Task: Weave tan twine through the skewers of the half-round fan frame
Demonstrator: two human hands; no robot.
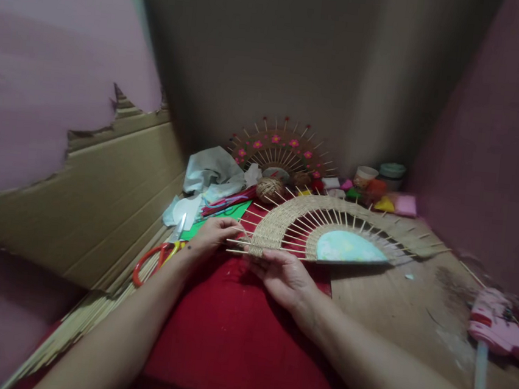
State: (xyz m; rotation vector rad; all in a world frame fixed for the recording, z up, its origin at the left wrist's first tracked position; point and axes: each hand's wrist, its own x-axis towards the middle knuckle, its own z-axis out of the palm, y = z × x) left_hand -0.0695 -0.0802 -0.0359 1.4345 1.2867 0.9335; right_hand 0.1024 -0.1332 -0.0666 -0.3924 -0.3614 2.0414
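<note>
A half-round fan (268, 229) of thin sticks and woven natural twine lies in front of me, with a pale turquoise half-disc (350, 248) at its base. My right hand (286, 276) grips the fan's near edge at the left end of the woven band, fingers underneath and thumb side along the outer stick. At the bare stick tips, my left hand (213, 237) is closed in a pinch on the strand of twine (244, 234) beside the band. A ball of twine (270, 189) rests behind the fan. Part of the right fingers is hidden under the weaving.
Orange-handled scissors (147, 264) and a bundle of sticks (77, 324) lie at left by a cardboard sheet (101, 216). A pink glue gun (495, 324) lies at right. A flower-decorated fan (276, 141), tubs (390, 173) and coloured packets (406, 205) stand at the back.
</note>
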